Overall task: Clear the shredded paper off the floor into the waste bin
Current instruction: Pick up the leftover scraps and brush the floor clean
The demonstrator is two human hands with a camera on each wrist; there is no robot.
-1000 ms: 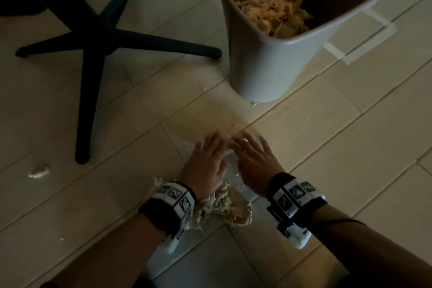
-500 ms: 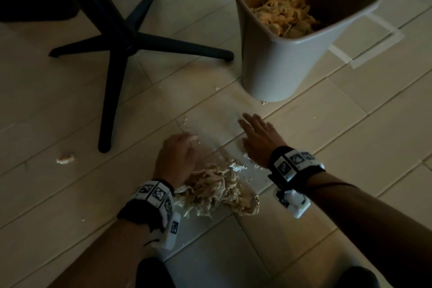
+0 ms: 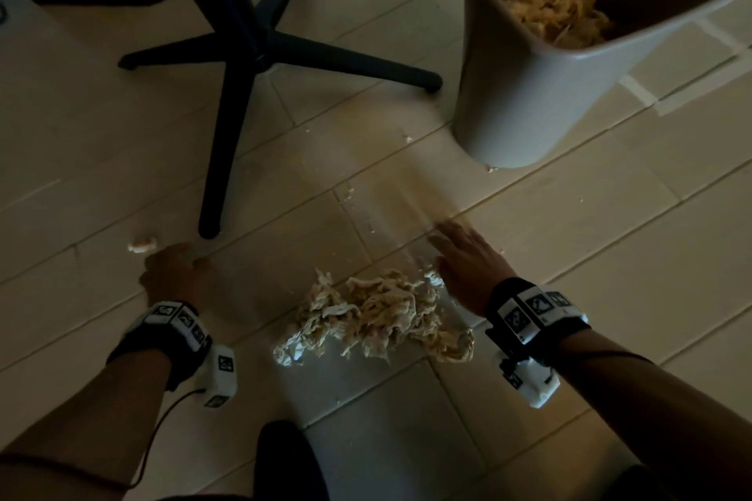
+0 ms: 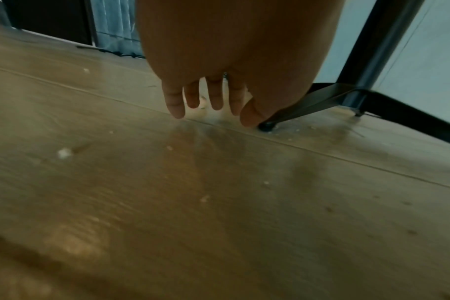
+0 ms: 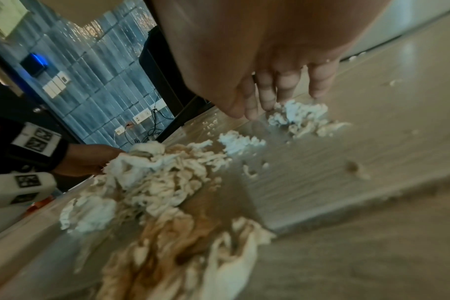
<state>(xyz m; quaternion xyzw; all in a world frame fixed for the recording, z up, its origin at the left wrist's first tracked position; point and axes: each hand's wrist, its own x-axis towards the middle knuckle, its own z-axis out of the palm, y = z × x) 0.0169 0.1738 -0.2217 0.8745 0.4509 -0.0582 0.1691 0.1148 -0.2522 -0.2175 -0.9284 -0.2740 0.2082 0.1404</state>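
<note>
A heap of pale shredded paper (image 3: 374, 313) (image 5: 152, 178) lies on the tiled floor between my arms. My right hand (image 3: 464, 260) (image 5: 275, 101) lies flat on the floor at the heap's right edge, fingers straight, touching a small clump of shreds (image 5: 298, 115). Far to the left my left hand (image 3: 171, 268) (image 4: 208, 105) hovers just above the floor with fingers straight, holding nothing, close to a lone scrap (image 3: 141, 244). The grey waste bin (image 3: 529, 102) stands at the upper right with shredded paper (image 3: 557, 8) inside.
A black chair base (image 3: 252, 53) (image 4: 321, 101) spreads its legs at the upper left; one leg tip (image 3: 209, 230) ends just beyond my left hand. Small paper crumbs (image 4: 64, 152) dot the floor. White tape marks (image 3: 639, 89) lie to the right of the bin.
My left hand left the heap and swept left toward the lone scrap by the chair leg. The right hand drew back to the heap's right edge. The heap now lies uncovered.
</note>
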